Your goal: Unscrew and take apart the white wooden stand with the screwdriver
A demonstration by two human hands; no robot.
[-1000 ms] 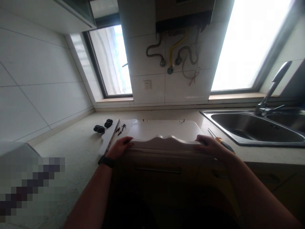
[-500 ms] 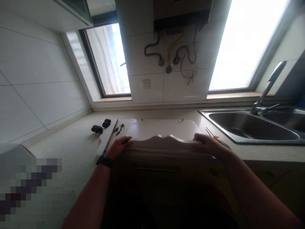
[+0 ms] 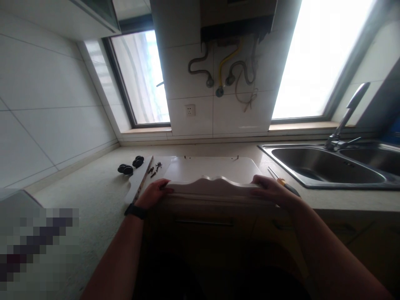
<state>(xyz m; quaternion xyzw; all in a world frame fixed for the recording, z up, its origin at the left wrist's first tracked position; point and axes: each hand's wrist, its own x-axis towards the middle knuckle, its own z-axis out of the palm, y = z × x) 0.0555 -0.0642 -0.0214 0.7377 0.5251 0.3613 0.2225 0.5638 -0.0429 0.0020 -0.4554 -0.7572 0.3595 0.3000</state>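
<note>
A white board with a wavy top edge stands near the counter's front, held at both ends. My left hand, with a dark band on the wrist, is closed on its left end. Its right end is in the grip of my right hand. Behind it a flat white panel lies on the counter, with small pegs along its far edge. Left of that lies another white piece with a curved outline. Small dark screws are scattered beside it. A screwdriver rests just right of my right hand.
Black caster wheels sit on the counter at the left. On the right is a steel sink with a tall faucet. Pipes hang from a heater on the back wall. Drawer handles show below the counter.
The view has shifted slightly, so the whole scene sits a little further left. Both hands keep their hold on the wavy-edged board, which has hardly moved.
</note>
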